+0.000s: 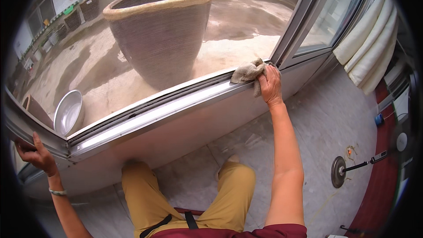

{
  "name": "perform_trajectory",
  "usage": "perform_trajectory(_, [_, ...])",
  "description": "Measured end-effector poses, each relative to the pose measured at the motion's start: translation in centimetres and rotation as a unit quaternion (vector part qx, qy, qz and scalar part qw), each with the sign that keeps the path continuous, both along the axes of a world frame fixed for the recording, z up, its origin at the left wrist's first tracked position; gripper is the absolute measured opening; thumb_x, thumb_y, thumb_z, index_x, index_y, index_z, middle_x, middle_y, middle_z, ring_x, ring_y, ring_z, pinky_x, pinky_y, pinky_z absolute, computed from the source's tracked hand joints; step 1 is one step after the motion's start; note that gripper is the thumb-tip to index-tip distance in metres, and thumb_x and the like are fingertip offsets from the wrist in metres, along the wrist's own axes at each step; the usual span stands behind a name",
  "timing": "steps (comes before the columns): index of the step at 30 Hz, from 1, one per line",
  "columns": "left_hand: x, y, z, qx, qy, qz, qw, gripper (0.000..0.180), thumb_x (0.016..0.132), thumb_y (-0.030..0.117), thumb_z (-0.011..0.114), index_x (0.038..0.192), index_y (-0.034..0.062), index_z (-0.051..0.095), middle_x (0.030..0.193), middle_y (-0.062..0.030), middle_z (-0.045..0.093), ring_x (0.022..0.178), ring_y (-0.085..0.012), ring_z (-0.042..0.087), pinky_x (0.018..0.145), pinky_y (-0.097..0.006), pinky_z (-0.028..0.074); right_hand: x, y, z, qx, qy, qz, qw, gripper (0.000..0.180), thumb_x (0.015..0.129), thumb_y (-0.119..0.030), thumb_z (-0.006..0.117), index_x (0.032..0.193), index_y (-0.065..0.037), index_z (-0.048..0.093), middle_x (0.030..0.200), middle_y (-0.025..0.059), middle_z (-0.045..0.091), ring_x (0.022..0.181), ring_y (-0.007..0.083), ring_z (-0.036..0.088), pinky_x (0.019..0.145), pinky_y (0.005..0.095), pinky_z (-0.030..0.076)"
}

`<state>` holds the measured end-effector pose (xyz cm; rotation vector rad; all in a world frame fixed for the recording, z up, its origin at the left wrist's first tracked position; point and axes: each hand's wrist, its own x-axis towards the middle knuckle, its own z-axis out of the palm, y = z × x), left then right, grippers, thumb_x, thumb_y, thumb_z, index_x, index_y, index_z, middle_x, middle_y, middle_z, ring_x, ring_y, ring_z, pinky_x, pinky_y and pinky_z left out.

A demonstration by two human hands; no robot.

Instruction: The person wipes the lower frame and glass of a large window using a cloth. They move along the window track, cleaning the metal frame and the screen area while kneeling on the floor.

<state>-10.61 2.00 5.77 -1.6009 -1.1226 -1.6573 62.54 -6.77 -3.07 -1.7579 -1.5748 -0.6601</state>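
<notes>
My right hand [271,83] is closed on a crumpled beige-grey cloth [249,72]. It presses the cloth onto the silvery window track [163,108], beside the upright frame at the track's right end. At far left, my left hand [38,155] grips the edge of the window frame [44,134], one digit stretched up along it and the others bent at its side. Part of those fingers is hard to make out. A pale bracelet [57,192] circles the left wrist.
Beyond the mesh screen stand a big planter-like vat [161,39] and a tilted metal basin [69,112]. A white curtain [370,39] hangs at right. A round-based stand [338,172] rests on the tiled floor near a red strip [381,163]. My knees [139,180] are close to the low wall.
</notes>
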Motion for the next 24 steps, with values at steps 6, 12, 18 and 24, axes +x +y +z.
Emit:
perform_trajectory(6, [3.1,-0.8,0.7,-0.004,-0.006,0.002,1.0,0.072,0.088,0.013,0.068,0.138,-0.0063,0.02,0.126,-0.0219,0.042,0.112,-0.0254,0.047,0.098,-0.034,0.038,0.3,1.4,-1.0,0.001,0.053,-0.016,0.998,0.039,0.091,-0.026,0.048,0.114,0.004,0.058,0.117,0.0214,0.059,0.114,0.0383,0.051,0.102,0.044,0.035])
perform_trajectory(12, [4.1,-0.7,1.8,0.0,-0.012,-0.098,0.995,0.072,0.09,0.013,0.065,0.14,-0.0004,0.015,0.125,-0.0178,0.039,0.11,-0.0225,0.044,0.1,-0.035,0.034,-0.2,0.9,-0.8,-0.042,0.029,-0.035,0.998,0.027,0.087,-0.019,0.05,0.101,0.003,0.058,0.105,0.0209,0.058,0.103,0.0399,0.05,0.095,0.0476,0.035])
perform_trajectory(18, [2.6,-1.2,1.1,-0.004,-0.031,-0.156,0.987,0.074,0.093,0.028,0.061,0.14,-0.0031,0.013,0.123,-0.0183,0.04,0.108,-0.0198,0.043,0.097,-0.032,0.034,-12.1,1.2,0.3,-0.019,0.021,0.03,0.999,0.022,0.084,-0.016,0.049,0.095,0.003,0.055,0.096,0.0188,0.055,0.096,0.0369,0.05,0.091,0.0438,0.036])
perform_trajectory(24, [3.3,-1.8,1.0,-0.035,-0.131,-0.17,0.976,0.058,0.094,0.028,0.055,0.133,-0.0061,0.029,0.114,-0.0114,0.047,0.102,-0.0158,0.046,0.096,-0.028,0.035,-24.9,1.3,2.3,0.0,0.02,0.132,0.991,0.021,0.079,-0.02,0.053,0.084,0.001,0.053,0.086,0.0166,0.051,0.084,0.034,0.048,0.081,0.0423,0.036])
